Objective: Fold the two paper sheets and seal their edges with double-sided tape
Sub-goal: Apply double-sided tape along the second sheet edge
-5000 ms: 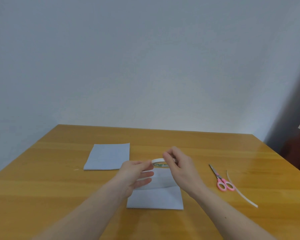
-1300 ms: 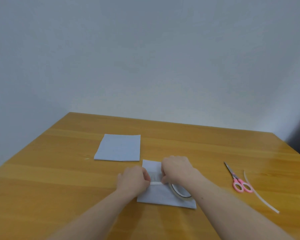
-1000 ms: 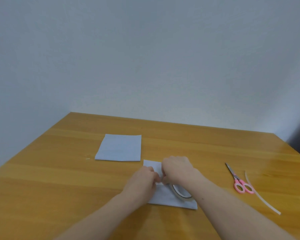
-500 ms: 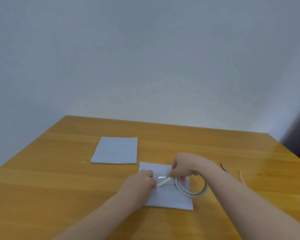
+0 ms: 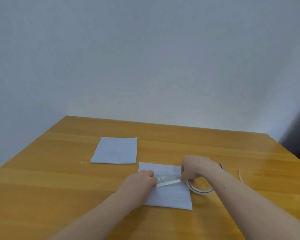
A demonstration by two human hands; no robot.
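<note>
— Two pale blue-white paper sheets sit on the yellow wooden bench [image 5: 59, 187]: the folded paper sheet lying further off [image 5: 115, 150], untouched, and the nearer paper sheet under the hands [image 5: 171, 196]. How do they handle, do you think?

— Light and limp, I judge. Thin paper slides on a smooth top and creases at a careless pinch, so it is best pinned flat from above rather than lifted.

— And the white roll of double-sided tape [image 5: 199, 188]?

— It rests at the near sheet's right edge, partly on the bench. A narrow white strip of tape [image 5: 168, 183] runs from it leftward across the sheet, slightly raised at the roll end. The strip looks flimsy and sticky; I would hold it only at its ends and keep it taut, or it may twist and stick to itself.

— What are the hands doing?

— The left hand [image 5: 140, 183] has its fingers curled down onto the strip's free end, pressing it to the paper. The right hand [image 5: 195, 168] is closed over the roll, fingers curled round its top and pinching where the strip leaves it.
</note>
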